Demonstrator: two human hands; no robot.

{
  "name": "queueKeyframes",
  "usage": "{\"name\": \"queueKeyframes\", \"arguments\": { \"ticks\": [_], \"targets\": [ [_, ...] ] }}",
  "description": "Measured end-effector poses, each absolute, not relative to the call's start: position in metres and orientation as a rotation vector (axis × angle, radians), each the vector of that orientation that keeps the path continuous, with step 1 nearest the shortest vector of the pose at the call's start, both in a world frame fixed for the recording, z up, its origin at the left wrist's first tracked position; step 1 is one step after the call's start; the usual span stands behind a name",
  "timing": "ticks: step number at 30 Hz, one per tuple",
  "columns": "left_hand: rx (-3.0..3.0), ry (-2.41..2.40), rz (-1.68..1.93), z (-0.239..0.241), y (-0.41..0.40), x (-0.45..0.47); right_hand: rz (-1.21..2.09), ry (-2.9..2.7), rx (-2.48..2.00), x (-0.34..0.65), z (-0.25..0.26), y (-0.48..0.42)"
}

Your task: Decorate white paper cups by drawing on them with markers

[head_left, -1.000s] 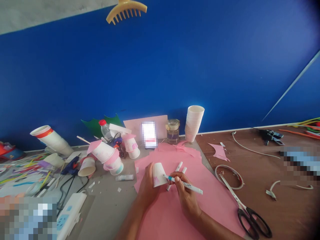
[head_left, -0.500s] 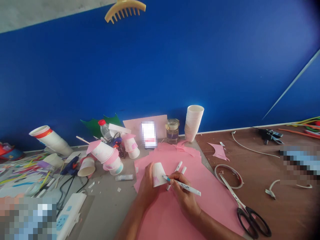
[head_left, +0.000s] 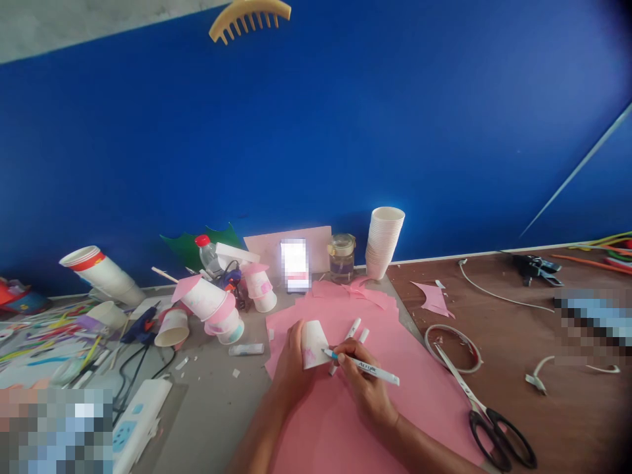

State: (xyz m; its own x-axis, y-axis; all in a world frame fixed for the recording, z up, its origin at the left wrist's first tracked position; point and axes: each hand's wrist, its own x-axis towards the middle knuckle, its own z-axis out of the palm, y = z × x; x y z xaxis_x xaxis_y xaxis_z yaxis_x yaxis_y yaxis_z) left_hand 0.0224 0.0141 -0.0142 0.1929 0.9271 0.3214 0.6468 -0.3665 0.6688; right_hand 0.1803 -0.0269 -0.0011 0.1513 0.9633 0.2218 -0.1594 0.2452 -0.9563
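— What do we have along the blue wall (head_left: pixel 345 131)?
— We see a tall stack of white paper cups (head_left: pixel 384 243), with a glass jar (head_left: pixel 341 258) just beside it and a red-capped bottle (head_left: pixel 207 255) further left.
— And on our right?
— Black-handled scissors (head_left: pixel 486 411) lie on the brown tabletop (head_left: pixel 543 408), their blades across a white ring (head_left: pixel 453 345). We spot a pink scrap (head_left: pixel 434 299) near it.
— To our left?
— We count tipped cups with pink paper roofs (head_left: pixel 212 306), a blue glue gun (head_left: pixel 141 326), a white power strip (head_left: pixel 135 424) and a second cup stack (head_left: pixel 101 273) on its side.
— Above us?
— A yellow comb (head_left: pixel 249 16) pokes in at the top edge.
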Motion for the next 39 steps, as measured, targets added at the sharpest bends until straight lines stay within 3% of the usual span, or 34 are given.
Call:
{"name": "queueKeyframes", "arguments": {
  "ticks": [39],
  "targets": [
    [2.195,1.480,1.025,-0.024,0.016,0.022,1.082,-1.000,-0.963,0.181,0.002,-0.026]
  ]
}}
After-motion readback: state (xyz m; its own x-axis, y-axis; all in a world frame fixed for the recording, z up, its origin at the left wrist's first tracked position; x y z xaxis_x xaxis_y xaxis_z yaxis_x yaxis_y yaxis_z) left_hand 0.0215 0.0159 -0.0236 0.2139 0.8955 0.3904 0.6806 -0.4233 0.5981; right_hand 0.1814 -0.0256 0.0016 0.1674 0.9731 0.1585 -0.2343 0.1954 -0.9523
